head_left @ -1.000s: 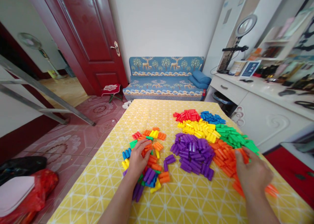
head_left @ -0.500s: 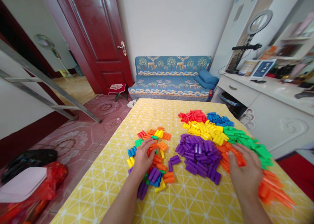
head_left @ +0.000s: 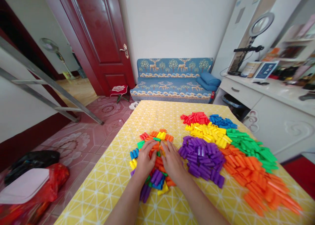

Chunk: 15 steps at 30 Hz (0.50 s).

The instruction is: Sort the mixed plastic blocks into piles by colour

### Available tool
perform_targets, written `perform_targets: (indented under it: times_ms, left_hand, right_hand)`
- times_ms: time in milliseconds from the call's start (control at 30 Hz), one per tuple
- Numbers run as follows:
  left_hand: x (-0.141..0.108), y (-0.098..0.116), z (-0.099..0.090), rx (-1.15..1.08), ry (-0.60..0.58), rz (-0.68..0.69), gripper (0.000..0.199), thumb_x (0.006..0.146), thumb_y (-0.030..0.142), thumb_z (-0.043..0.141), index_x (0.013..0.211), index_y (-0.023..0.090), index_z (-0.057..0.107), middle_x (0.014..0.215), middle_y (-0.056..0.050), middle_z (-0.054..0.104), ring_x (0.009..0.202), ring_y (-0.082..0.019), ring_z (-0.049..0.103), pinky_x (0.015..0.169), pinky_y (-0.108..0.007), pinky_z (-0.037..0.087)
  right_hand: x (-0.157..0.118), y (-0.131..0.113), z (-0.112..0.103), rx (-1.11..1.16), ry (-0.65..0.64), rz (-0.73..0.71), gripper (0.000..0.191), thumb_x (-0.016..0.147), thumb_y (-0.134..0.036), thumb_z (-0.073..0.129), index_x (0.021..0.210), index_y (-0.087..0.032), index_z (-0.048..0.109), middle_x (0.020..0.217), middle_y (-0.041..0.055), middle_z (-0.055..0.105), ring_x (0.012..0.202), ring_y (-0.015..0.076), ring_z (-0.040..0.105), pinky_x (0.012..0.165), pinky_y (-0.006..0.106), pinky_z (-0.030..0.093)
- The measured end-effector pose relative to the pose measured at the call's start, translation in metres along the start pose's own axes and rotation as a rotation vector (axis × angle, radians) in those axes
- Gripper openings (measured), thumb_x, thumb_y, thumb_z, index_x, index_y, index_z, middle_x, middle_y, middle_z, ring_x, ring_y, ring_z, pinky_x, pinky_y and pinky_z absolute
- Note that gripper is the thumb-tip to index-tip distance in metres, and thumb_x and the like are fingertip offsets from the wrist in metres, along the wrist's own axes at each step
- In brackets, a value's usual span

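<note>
On the near left of the table a mixed cluster of small plastic tube pieces point(head_left: 157, 176) lies in purple, blue, yellow, green, red and orange. My left hand point(head_left: 145, 159) reaches into it, its thumb and fingers curled around an orange tube piece point(head_left: 155, 146). Right beside it, my right hand point(head_left: 172, 161) points its bent fingers down onto the same spot; what its fingertips hold is hidden. The two hands almost meet over the orange pieces. To the right sit sorted piles: purple point(head_left: 201, 157), orange point(head_left: 256, 175), yellow point(head_left: 209, 133), green point(head_left: 251, 147), red point(head_left: 195, 118) and blue point(head_left: 222, 121).
A yellow patterned cloth covers the table point(head_left: 98, 185). Behind it stands a blue sofa point(head_left: 169, 82); a white desk point(head_left: 278, 97) with a ring light point(head_left: 261, 24) is at right. On the left are a metal ladder point(head_left: 54, 103), a red stool point(head_left: 119, 89) and bags point(head_left: 57, 179).
My right hand has left the orange pile and come across leftward to the mixed cluster beside my left hand. My left hand stays over the cluster. The view has shifted slightly.
</note>
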State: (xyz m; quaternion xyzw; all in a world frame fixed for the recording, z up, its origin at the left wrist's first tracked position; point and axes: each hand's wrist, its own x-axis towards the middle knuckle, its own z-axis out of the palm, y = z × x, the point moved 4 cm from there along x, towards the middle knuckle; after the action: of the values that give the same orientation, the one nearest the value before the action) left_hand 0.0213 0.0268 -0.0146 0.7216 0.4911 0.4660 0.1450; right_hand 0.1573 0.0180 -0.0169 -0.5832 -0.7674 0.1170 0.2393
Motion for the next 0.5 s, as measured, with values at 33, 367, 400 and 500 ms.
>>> perform_targets:
  times_ms: [33,367,400,500]
  left_hand:
    - [0.0,0.0,0.0,0.002,0.0,-0.002,0.039,0.08,0.007,0.05,0.113,0.022,0.064,0.118,-0.007,0.064,0.113,-0.022,0.058,0.101,-0.043,0.047]
    - [-0.001,-0.001,0.001,0.005,-0.002,-0.028,0.037,0.082,0.008,0.051,0.113,0.022,0.064,0.119,-0.007,0.062,0.113,-0.022,0.058,0.101,-0.042,0.047]
    - [-0.001,-0.001,0.001,0.004,-0.002,-0.031,0.037,0.082,0.008,0.051,0.113,0.022,0.064,0.119,-0.007,0.062,0.113,-0.022,0.058,0.101,-0.042,0.047]
    - [-0.001,-0.002,0.002,0.001,-0.003,-0.031,0.037,0.082,0.007,0.051,0.113,0.022,0.064,0.119,-0.008,0.062,0.113,-0.021,0.058,0.1,-0.042,0.047]
  right_hand:
    - [0.001,-0.001,0.002,-0.009,-0.006,0.004,0.053,0.082,-0.008,0.047,0.134,-0.017,0.05,0.14,0.0131,0.048,0.131,0.0258,0.041,0.109,0.043,0.034]
    - [-0.005,0.022,-0.004,0.469,0.231,0.143,0.032,0.091,-0.024,0.04,0.115,-0.02,0.06,0.114,0.0076,0.066,0.107,0.0212,0.06,0.095,0.036,0.045]
    - [-0.005,0.025,-0.003,0.575,0.239,0.177,0.03,0.091,-0.027,0.042,0.114,-0.019,0.059,0.111,0.0075,0.067,0.103,0.0211,0.063,0.091,0.035,0.048]
    - [-0.005,0.031,0.002,0.861,0.217,0.232,0.027,0.088,-0.035,0.048,0.106,-0.018,0.06,0.101,0.0071,0.07,0.092,0.0207,0.066,0.083,0.033,0.052]
